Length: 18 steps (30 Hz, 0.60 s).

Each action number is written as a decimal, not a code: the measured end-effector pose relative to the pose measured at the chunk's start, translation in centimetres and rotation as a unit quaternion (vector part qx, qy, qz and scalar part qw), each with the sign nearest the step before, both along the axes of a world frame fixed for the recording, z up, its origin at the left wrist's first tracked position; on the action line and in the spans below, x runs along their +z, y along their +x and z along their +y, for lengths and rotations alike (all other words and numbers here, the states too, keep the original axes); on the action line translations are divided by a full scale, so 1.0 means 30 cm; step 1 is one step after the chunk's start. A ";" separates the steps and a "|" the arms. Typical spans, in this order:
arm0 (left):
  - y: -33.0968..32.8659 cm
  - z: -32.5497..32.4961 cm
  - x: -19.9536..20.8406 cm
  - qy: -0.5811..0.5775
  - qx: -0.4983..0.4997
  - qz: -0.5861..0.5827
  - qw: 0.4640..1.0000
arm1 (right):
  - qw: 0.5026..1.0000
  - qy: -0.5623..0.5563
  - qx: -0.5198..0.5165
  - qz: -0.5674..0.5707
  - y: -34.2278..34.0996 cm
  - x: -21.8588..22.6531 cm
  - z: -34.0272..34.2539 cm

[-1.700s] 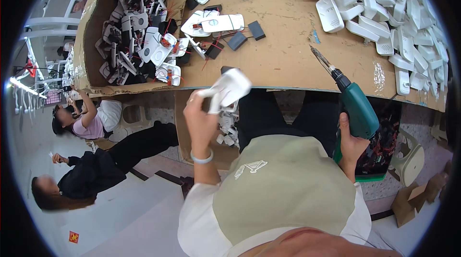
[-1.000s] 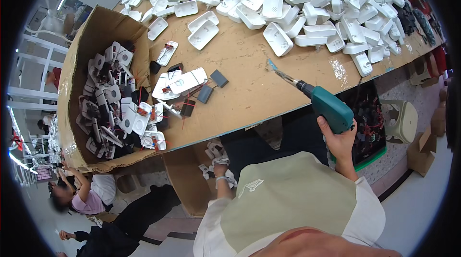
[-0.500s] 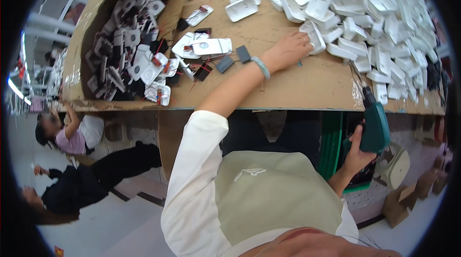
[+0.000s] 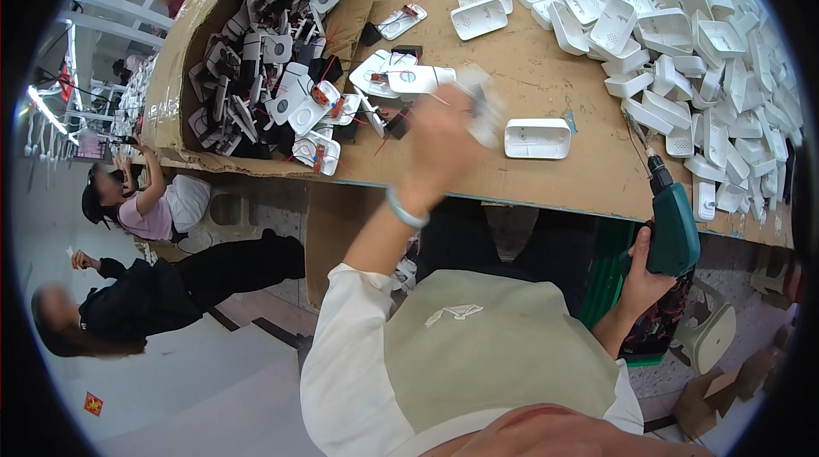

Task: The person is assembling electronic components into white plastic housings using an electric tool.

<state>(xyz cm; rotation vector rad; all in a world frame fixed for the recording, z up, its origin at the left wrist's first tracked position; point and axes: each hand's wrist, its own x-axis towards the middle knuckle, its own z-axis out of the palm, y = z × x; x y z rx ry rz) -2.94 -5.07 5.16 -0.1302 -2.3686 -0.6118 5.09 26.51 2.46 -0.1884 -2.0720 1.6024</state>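
Left hand [image 4: 442, 139] has swung to wired parts [image 4: 414, 80] by carton [image 4: 175, 86] — can't tell its grip; right hand [image 4: 641, 285] clasps drill [image 4: 674, 231].

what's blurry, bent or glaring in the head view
In the head view, the left grip and the pale piece at it are smeared by blur; in the head view, the green power screwdriver looks fairly crisp; in the head view, the cardboard box bows near the rim and a strip light glares.

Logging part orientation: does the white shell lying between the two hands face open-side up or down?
Open-side up: the white shell shows its hollow inside and surrounding rim.
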 end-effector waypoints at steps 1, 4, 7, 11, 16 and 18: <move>-0.066 -0.074 0.058 0.071 0.026 -0.001 0.997 | 1.000 0.001 -0.008 -0.001 -0.002 -0.001 -0.004; -0.367 -0.374 0.080 -0.051 0.114 -0.159 0.979 | 1.000 -0.002 0.006 0.011 0.001 0.019 -0.016; -0.648 -0.584 -0.060 -0.136 0.149 -0.212 0.956 | 1.000 0.013 0.022 -0.016 -0.002 0.025 -0.050; -0.776 -0.543 -0.157 -0.178 0.226 -0.268 0.919 | 0.999 0.013 -0.002 -0.035 0.037 0.031 -0.045; -0.801 -0.511 -0.169 -0.196 0.214 -0.267 0.919 | 1.000 -0.009 -0.009 -0.026 0.058 0.010 0.001; -0.766 -0.441 -0.110 -0.097 0.183 -0.225 0.952 | 0.999 -0.014 -0.026 -0.041 0.048 -0.004 0.011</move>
